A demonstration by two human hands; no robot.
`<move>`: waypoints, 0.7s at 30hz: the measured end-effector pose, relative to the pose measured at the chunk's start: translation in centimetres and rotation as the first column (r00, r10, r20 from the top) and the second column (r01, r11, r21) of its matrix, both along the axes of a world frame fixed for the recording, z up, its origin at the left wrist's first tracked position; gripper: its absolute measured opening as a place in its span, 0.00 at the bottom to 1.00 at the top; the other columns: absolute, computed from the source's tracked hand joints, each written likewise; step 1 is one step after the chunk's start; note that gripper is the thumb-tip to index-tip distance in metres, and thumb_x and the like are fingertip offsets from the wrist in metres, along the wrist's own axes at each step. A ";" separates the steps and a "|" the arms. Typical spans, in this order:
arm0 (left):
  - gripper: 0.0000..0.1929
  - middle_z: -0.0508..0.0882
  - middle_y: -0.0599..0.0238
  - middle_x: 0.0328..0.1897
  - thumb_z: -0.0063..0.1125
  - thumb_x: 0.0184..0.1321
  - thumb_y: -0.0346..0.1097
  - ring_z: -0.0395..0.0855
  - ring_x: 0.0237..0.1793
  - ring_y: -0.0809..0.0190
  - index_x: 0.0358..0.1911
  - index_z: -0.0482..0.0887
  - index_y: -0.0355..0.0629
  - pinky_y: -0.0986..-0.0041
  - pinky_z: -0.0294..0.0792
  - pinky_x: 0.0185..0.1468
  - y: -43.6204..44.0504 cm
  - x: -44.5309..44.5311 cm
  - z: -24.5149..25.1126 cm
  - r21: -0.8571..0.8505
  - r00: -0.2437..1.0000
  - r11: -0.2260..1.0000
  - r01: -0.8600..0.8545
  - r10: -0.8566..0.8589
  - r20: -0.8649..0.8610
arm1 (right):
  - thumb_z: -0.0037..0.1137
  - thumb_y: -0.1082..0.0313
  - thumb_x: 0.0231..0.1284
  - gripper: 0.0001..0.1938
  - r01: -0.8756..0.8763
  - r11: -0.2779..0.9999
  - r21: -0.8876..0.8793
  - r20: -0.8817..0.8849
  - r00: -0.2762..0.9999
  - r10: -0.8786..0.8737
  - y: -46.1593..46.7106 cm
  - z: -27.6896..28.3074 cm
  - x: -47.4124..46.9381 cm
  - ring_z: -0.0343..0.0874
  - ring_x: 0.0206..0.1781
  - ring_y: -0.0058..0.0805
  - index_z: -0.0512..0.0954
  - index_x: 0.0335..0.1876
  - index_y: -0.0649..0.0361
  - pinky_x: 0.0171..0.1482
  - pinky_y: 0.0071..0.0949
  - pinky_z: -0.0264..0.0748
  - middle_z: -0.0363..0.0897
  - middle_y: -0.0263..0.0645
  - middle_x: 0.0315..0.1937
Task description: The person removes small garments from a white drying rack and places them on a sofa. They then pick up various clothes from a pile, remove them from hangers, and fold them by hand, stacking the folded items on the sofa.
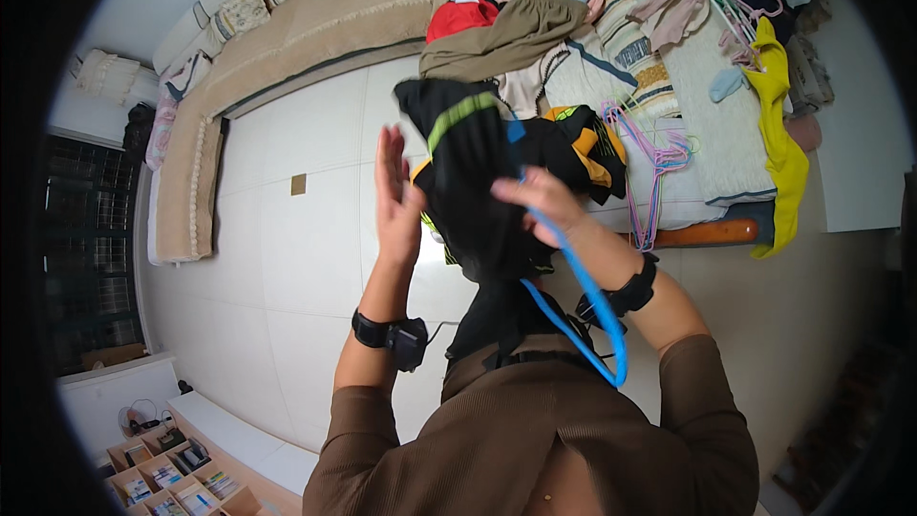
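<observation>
A black garment (pixel 458 193) with a lime-green stripe hangs before me, blurred. My left hand (pixel 398 204) is beside its left edge, palm towards it, fingers extended and nothing in the grip. I cannot tell whether the thumb touches the cloth. My right hand (pixel 544 202) is closed around a blue plastic clothes hanger (pixel 592 294), its bent end pointing down towards my body. Part of the hanger is hidden behind the hand and the black cloth. Just beyond, a black and orange garment (pixel 594 150) lies on the sofa edge.
Piled clothes, among them olive trousers (pixel 509 32), cover the far sofa seat. Several pastel hangers (pixel 655 158) lie at right, near a yellow garment (pixel 777 150) draped over the sofa end. A beige sofa (pixel 329 21) lines the back; an open compartment box (pixel 179 476) stands lower left.
</observation>
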State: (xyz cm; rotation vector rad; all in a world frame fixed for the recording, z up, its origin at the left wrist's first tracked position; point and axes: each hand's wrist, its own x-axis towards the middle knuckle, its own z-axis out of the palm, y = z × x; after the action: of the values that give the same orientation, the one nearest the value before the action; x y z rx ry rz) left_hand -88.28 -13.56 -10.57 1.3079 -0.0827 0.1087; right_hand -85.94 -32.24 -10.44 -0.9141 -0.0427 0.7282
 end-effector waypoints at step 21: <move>0.14 0.79 0.63 0.35 0.46 0.57 0.36 0.77 0.32 0.64 0.46 0.72 0.39 0.71 0.71 0.37 13.6 19.1 6.7 0.045 0.944 0.996 0.082 -0.063 -0.324 | 0.41 0.61 0.61 0.11 0.275 0.939 -0.207 -0.071 0.953 -0.295 -8.7 -3.8 12.1 0.52 0.09 0.11 0.69 0.32 0.62 0.11 0.10 0.49 0.73 0.42 0.26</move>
State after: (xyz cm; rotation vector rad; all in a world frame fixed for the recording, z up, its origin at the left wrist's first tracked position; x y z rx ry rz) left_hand -69.21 0.01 -3.87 1.3632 0.1469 -0.1727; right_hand -73.84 -40.91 -14.21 -1.0434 0.2514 0.5115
